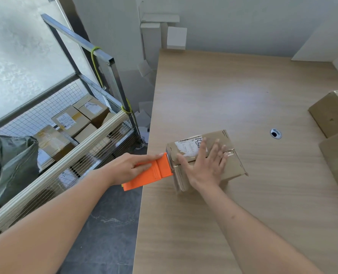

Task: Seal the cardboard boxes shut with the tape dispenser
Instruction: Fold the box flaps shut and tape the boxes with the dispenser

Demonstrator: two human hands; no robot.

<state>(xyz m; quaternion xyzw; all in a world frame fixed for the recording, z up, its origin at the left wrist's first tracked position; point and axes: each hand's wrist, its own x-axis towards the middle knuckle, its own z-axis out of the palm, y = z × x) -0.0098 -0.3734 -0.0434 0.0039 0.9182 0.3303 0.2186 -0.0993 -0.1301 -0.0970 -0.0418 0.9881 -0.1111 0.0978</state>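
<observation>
Small cardboard box (205, 161) sits near the left edge of the wood surface (243, 95), flaps down; right hand (205, 167) lies flat on its top with fingers straight and spread, grasping nothing. Left hand (132, 167) has its fingers curled around the orange tape dispenser (150, 172), whose front end touches the box's left side, overhanging the surface edge. Wire-mesh cart (71, 155) left of the surface holds several closed, labelled cardboard boxes (71, 121); two more cartons (334, 119) sit at the surface's right edge, contents not visible.
</observation>
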